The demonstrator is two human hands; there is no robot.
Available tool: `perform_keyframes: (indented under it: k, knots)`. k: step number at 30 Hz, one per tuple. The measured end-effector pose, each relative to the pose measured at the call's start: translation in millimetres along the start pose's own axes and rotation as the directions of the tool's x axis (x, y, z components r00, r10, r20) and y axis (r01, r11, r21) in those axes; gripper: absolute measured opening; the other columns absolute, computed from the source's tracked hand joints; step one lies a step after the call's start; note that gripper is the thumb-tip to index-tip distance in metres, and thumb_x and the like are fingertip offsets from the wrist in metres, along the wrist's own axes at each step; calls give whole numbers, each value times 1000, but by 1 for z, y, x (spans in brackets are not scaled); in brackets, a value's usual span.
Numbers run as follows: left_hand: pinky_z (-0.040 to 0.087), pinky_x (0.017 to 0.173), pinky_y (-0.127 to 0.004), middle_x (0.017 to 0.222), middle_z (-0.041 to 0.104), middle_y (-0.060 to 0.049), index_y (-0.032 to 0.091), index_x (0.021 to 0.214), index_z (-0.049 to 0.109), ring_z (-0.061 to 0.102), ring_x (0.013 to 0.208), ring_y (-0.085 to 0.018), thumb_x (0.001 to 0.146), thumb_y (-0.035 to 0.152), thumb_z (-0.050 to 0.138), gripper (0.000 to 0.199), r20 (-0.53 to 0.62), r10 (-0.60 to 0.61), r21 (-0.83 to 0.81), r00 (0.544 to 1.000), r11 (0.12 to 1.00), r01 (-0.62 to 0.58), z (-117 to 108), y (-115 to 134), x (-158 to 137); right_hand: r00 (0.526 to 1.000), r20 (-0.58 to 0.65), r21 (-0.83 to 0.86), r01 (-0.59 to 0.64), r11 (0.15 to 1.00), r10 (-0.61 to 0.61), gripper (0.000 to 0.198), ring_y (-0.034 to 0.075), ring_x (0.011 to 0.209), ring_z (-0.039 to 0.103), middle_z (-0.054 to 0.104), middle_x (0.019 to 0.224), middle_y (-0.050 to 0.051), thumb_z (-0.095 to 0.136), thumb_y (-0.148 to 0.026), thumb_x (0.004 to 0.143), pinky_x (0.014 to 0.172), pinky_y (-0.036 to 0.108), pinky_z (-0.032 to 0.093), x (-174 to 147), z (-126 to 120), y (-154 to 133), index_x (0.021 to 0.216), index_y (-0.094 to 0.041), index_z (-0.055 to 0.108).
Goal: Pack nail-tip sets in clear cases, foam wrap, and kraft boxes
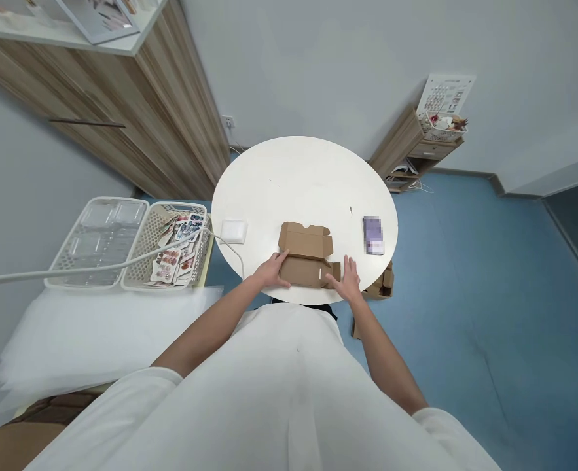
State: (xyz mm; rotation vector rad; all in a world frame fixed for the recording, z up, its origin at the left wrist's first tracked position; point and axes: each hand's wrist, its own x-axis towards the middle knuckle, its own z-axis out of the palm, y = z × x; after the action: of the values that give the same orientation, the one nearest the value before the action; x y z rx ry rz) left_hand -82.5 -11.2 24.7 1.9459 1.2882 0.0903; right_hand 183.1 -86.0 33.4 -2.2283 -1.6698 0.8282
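Note:
A brown cardboard mailer box (304, 271) lies partly folded near the front edge of the round white table (298, 176). Its lid panel stands opened toward the far side, and an end flap sticks out at the right. My left hand (271, 271) grips the box's left end, thumb low and fingers at the upper corner. Beside the right flap is my right hand (348, 281), its fingers stretched apart and the thumb touching the flap. A small white strip shows on the box near that thumb.
On the table are a purple packet (373, 235) at right and a white square item (234, 231) at left. A white cable (122, 265) crosses the baskets to the table. One basket (198, 261) holds printed cards, another (92, 284) clear plastic boxes. Cardboard (385, 282) lies below right.

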Motion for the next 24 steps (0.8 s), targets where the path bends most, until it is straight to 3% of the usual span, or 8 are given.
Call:
perform_keyframes:
  k: [2, 4, 6, 8, 11, 15, 19, 24]
  knots:
    - [43, 83, -32, 124, 40, -10, 30, 138, 16, 51, 106, -28, 46, 46, 77, 112, -11, 1, -14, 1000, 1000, -2, 3, 0, 0, 988, 59, 280, -150, 948, 140, 81, 26, 131, 28, 26, 144, 14, 38, -57, 80, 98, 44, 34, -6, 0, 12, 142, -19, 2]
    - [43, 83, -33, 123, 40, -10, 29, 139, 15, 51, 105, -27, 47, 47, 77, 112, -21, 7, -27, 1000, 1000, -8, 7, -1, 0, 969, 142, 467, -247, 849, 204, 74, 23, 123, 41, 35, 140, 13, 36, -53, 82, 91, 38, 42, -10, 1, 16, 142, -19, 9]
    - [44, 80, -32, 122, 40, -11, 29, 139, 13, 53, 102, -26, 48, 48, 76, 112, -25, 7, -38, 1000, 999, -8, 9, -1, 0, 955, 186, 543, -296, 786, 232, 70, 23, 117, 47, 38, 138, 12, 37, -51, 83, 86, 35, 46, -11, 2, 13, 141, -19, 16]
    - [45, 76, -31, 122, 40, -11, 28, 139, 13, 54, 98, -26, 48, 49, 76, 113, -27, 2, -55, 1000, 998, -4, 11, -2, 0, 955, 193, 557, -295, 776, 225, 66, 22, 111, 52, 45, 132, 11, 36, -51, 83, 83, 33, 47, -7, 4, 5, 139, -18, 22]
    - [45, 75, -31, 121, 41, -11, 28, 139, 15, 55, 97, -26, 46, 50, 77, 114, -33, 6, -82, 999, 997, -9, 12, -1, 0, 973, 141, 485, -230, 844, 184, 61, 19, 99, 56, 57, 116, 10, 38, -49, 81, 81, 31, 46, 2, 7, -8, 132, -16, 36]
    - [44, 78, -31, 122, 39, -9, 30, 139, 16, 52, 104, -28, 44, 51, 77, 114, -31, 0, -94, 1000, 996, -3, 14, 1, -1, 986, 94, 252, -157, 955, 138, 43, 17, 82, 57, 62, 93, 5, 44, -44, 78, 75, 30, 45, 13, 14, -18, 111, -17, 53]
    - [44, 76, -31, 119, 41, -9, 30, 139, 16, 53, 101, -28, 44, 52, 76, 115, -32, -23, -93, 999, 995, 19, 19, 2, -3, 975, 99, -19, -198, 980, 199, 22, 17, 70, 55, 60, 75, 2, 43, -34, 79, 62, 27, 42, 17, 20, -23, 95, -21, 52]
    - [43, 74, -31, 107, 51, -8, 27, 139, 18, 55, 93, -27, 45, 53, 75, 113, -30, 5, -123, 1000, 992, -8, 25, -1, -5, 973, 78, -225, -196, 954, 218, 11, 19, 67, 53, 57, 74, 4, 38, -25, 81, 56, 27, 36, 17, 25, -28, 88, -22, 45]
